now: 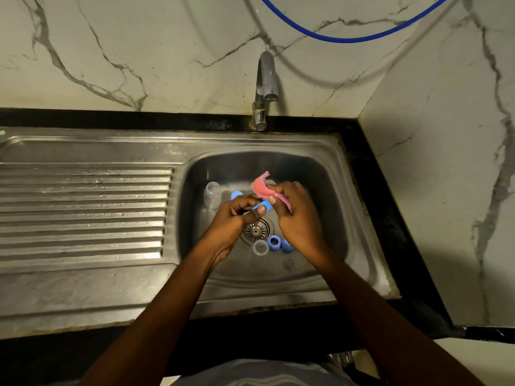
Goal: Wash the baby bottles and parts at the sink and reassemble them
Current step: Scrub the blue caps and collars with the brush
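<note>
Over the steel sink basin (331, 207), my left hand (237, 215) pinches a small blue bottle ring (263, 205). Beside it my right hand (298, 215) grips a pink scrub pad (262, 188), which touches the ring. A clear bottle (212, 195) lies at the basin's left with another blue part (236, 195) next to it. Near the drain (256, 231) lie a clear cap (260, 247), a blue ring (274, 242) and a second blue piece (287, 246), partly hidden by my right wrist.
The tap (266, 87) stands behind the basin; no water shows from it. A ribbed steel drainboard (83, 210) fills the left. A black counter edge (390, 218) and marble walls close in the right side. A blue hose (348, 39) hangs on the wall.
</note>
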Available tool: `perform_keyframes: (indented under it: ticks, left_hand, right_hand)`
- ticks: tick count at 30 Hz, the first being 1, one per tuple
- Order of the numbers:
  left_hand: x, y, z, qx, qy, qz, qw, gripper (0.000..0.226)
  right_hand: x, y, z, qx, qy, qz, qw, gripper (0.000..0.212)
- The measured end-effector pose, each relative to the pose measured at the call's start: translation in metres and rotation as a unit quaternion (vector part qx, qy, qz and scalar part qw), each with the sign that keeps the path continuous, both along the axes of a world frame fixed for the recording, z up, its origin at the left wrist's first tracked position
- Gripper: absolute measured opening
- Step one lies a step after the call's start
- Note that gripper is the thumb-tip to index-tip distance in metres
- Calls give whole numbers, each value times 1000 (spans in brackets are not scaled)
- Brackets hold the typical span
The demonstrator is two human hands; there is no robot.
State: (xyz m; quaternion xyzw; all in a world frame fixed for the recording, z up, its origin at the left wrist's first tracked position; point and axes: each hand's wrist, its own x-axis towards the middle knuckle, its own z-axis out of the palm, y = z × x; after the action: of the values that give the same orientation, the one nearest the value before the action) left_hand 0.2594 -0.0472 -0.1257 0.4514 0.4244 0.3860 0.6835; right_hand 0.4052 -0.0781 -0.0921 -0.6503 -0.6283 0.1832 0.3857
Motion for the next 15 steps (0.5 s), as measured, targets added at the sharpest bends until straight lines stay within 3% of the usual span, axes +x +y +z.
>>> perform_keyframes:
  ticks: [6, 10, 12, 15]
  left_hand:
    - [0, 3, 2, -14, -7, -1, 1000, 25]
    - [-3, 0, -2, -22, -11, -7, 1000, 22]
    - [-3, -4, -1, -49, -41, -15, 998, 16]
    - [-1, -5, 2, -101, -103, -11, 989, 15]
  right_hand:
    - [-4, -4, 5, 25, 14, 22, 999, 13]
    - [4, 7, -4, -43, 14, -3, 999, 10]
    - [4, 12, -9, -87, 59, -17, 994, 13]
    - [-1, 14, -17, -180, 202, -37, 962, 18]
